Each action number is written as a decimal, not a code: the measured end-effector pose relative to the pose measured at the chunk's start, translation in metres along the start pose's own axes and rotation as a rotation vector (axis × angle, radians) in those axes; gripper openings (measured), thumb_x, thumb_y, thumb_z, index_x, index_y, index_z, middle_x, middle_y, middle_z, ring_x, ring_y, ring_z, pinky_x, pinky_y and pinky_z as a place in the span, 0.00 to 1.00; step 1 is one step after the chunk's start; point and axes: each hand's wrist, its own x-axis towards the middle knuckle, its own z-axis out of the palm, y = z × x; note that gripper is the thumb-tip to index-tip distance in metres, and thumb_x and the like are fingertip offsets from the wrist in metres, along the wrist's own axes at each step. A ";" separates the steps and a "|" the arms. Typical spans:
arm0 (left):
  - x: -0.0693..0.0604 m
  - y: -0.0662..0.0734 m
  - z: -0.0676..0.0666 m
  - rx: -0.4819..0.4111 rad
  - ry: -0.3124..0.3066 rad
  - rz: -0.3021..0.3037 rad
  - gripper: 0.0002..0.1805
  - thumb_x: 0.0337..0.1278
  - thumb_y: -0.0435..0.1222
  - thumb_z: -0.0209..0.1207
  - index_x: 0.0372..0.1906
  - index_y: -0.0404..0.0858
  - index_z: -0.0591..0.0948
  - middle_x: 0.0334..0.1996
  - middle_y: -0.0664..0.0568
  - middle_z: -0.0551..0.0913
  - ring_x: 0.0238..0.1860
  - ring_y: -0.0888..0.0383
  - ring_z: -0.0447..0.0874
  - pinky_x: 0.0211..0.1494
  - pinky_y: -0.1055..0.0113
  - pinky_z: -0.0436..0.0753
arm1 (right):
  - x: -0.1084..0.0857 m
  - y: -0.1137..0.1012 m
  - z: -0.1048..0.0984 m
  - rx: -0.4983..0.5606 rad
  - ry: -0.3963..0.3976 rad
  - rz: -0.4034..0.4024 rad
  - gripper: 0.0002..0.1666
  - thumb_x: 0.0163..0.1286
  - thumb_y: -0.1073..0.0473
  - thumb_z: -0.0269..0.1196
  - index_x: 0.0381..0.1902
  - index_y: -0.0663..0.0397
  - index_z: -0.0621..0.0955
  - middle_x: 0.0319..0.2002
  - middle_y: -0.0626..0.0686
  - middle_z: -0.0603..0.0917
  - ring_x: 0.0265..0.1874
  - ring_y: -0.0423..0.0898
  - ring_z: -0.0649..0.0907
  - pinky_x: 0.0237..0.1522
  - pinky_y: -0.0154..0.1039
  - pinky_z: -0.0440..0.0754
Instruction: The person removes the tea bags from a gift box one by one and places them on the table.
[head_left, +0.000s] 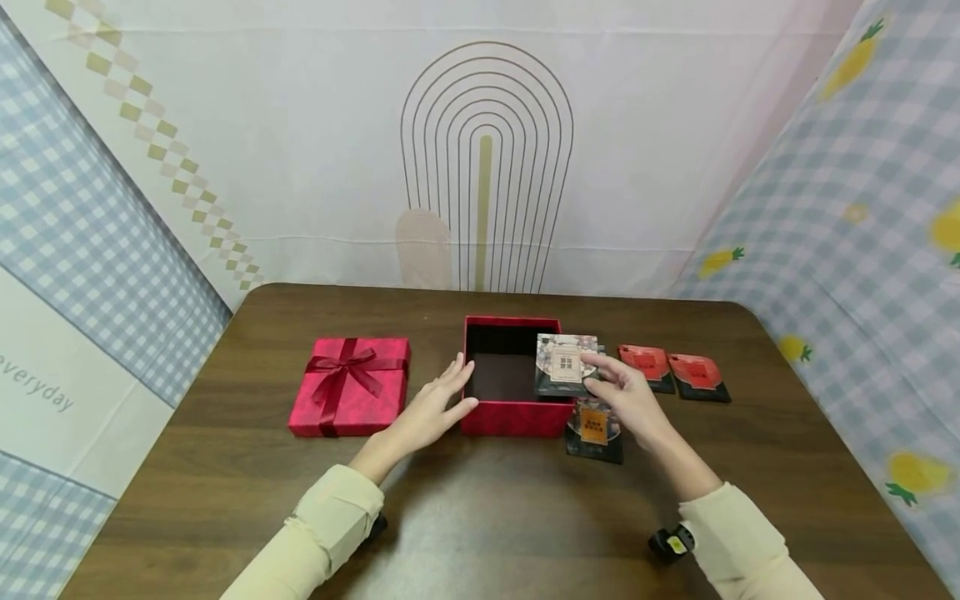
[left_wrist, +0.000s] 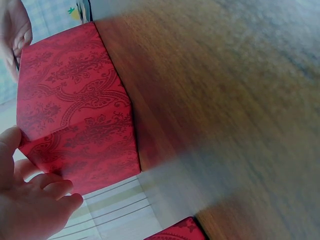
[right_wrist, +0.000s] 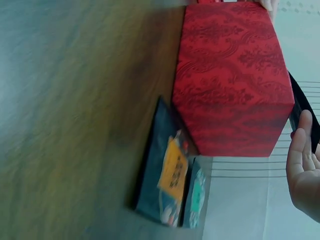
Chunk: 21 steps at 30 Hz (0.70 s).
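A red patterned gift box [head_left: 513, 419] stands without its lid, its dark inside showing. My left hand [head_left: 426, 408] rests its fairly straight fingers against the box's left side; in the left wrist view, the fingers [left_wrist: 55, 187] touch the patterned wall. With thumb and fingers, my right hand [head_left: 630, 402] pinches the right edge of a flat packet [head_left: 557, 385] with a pale floral top and dark bottom. That packet hangs over the box's right part. Beside the box's right wall lie an orange-labelled packet [head_left: 592, 427] and a green-labelled packet [right_wrist: 197, 197].
At the left lies the red box lid [head_left: 360, 400] with a dark red ribbon bow. Two red-and-black packets [head_left: 647, 363] lie farther right on the brown wooden table [head_left: 480, 517]. A patterned white cloth [head_left: 300, 150] hangs behind the table.
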 end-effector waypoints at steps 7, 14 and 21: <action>0.000 0.000 -0.001 -0.002 -0.006 0.000 0.32 0.63 0.40 0.52 0.68 0.32 0.57 0.69 0.38 0.48 0.69 0.43 0.48 0.64 0.41 0.54 | -0.011 0.007 -0.008 -0.020 0.041 -0.031 0.27 0.67 0.59 0.56 0.62 0.64 0.67 0.64 0.63 0.65 0.52 0.45 0.73 0.33 0.28 0.76; -0.001 0.001 -0.001 -0.009 -0.003 0.000 0.32 0.63 0.40 0.52 0.68 0.31 0.57 0.69 0.37 0.49 0.69 0.43 0.48 0.64 0.40 0.54 | -0.021 0.014 -0.018 0.082 0.057 -0.080 0.28 0.67 0.62 0.56 0.61 0.71 0.66 0.47 0.43 0.79 0.37 0.32 0.81 0.39 0.32 0.80; -0.001 0.002 -0.002 -0.008 -0.005 0.001 0.33 0.62 0.39 0.52 0.68 0.31 0.57 0.69 0.37 0.49 0.69 0.42 0.48 0.64 0.41 0.55 | -0.034 0.026 -0.035 0.164 0.070 -0.127 0.22 0.66 0.64 0.56 0.58 0.61 0.72 0.41 0.34 0.80 0.36 0.32 0.82 0.36 0.31 0.80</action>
